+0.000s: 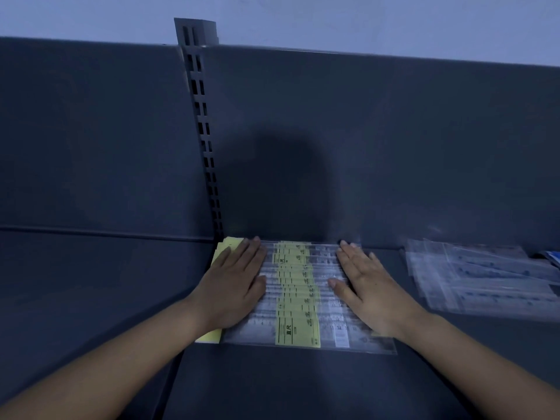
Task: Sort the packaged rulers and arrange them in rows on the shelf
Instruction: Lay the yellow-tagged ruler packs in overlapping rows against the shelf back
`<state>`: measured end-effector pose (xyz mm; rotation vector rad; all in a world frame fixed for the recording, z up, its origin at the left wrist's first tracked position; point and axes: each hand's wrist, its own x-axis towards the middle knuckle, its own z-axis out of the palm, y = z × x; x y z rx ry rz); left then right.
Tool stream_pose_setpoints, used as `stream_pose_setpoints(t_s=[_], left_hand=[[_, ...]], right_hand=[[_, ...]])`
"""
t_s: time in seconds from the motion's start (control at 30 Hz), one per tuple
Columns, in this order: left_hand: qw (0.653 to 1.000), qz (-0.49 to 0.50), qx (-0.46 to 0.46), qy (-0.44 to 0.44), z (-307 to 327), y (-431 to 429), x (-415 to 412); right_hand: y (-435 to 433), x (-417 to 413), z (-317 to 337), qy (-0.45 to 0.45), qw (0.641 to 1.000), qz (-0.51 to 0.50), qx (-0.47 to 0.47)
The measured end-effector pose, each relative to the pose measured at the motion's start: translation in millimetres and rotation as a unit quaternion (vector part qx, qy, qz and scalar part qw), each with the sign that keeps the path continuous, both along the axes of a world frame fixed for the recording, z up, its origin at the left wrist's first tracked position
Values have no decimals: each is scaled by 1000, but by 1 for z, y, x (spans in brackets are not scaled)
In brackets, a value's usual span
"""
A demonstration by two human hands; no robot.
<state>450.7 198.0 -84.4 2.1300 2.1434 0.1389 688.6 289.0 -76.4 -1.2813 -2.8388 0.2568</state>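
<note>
Overlapping clear-sleeved, yellow-labelled rulers (298,298), one row

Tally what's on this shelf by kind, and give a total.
Pile of yellow-labelled ruler packs: 1
Pile of clear ruler packs: 1
Hands flat on the yellow pile, left hand and right hand: 2
Blue item at the right edge, unclear what: 1
Total: 5

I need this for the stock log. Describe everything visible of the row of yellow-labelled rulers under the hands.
The row of packaged rulers lies flat on the dark shelf, overlapped from near the front back to the rear panel. Each is a clear ruler in a glossy transparent sleeve with a yellow label at mid-length, forming one yellow band. The left hand and right hand press flat on its ends, fingers straight.
</note>
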Motion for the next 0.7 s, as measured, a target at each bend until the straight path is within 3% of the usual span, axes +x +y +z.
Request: stream_pose_setpoints(t_s=[0.07, 0.2, 0.3, 0.43, 0.53, 0.7], left_hand=[[1000, 0, -7, -5, -1, 0, 0], [999, 17, 20, 21, 1, 3, 5], [999, 27, -2, -27, 0, 5, 8], [999, 33, -8, 3, -3, 4, 10], [999, 49, 3, 0, -3, 5, 10], [998, 56, -5, -26, -5, 2, 11]], right_hand=[[0, 1, 3, -13, 999, 6, -51], [4, -4, 1, -22, 999, 9, 46], [0, -10, -1, -3, 1000, 1, 0], [-7, -13, 0, -44, 998, -40, 10], [-9, -18, 7, -78, 992, -97, -35], [-15, -18, 6, -69, 991, -104, -40]])
